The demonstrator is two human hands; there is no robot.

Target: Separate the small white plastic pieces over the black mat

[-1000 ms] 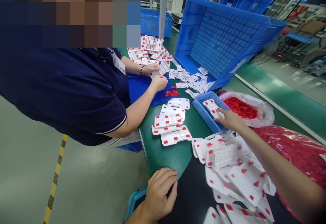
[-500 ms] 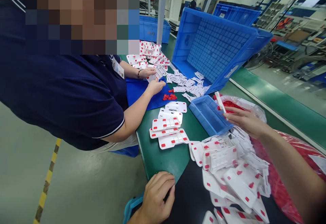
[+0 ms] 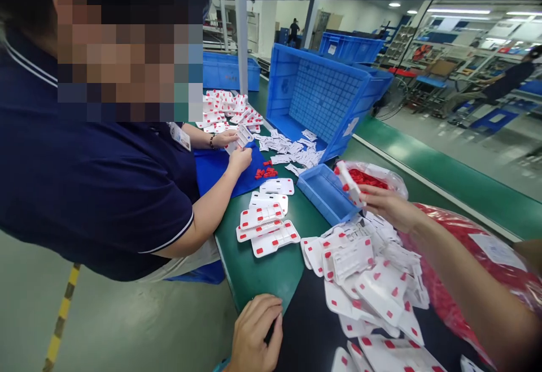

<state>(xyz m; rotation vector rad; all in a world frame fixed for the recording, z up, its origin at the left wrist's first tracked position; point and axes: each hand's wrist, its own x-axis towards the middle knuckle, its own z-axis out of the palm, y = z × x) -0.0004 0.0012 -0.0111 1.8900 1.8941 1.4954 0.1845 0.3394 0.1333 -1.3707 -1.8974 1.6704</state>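
Factory assembly floor, green workbench (image 3: 262,270), blue crates (image 3: 322,92), heaps of white plastic parts (image 3: 368,281), seemingly shelving behind.

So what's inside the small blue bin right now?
The small blue bin shows only bare blue floor. The right hand holds a white plate above its far edge, hiding that corner.

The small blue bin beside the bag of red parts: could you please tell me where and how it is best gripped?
Grip the small blue bin by its long near rim, coming from above: it is open-topped and thin-walled. The right hand, holding a white plate, crowds its far end.
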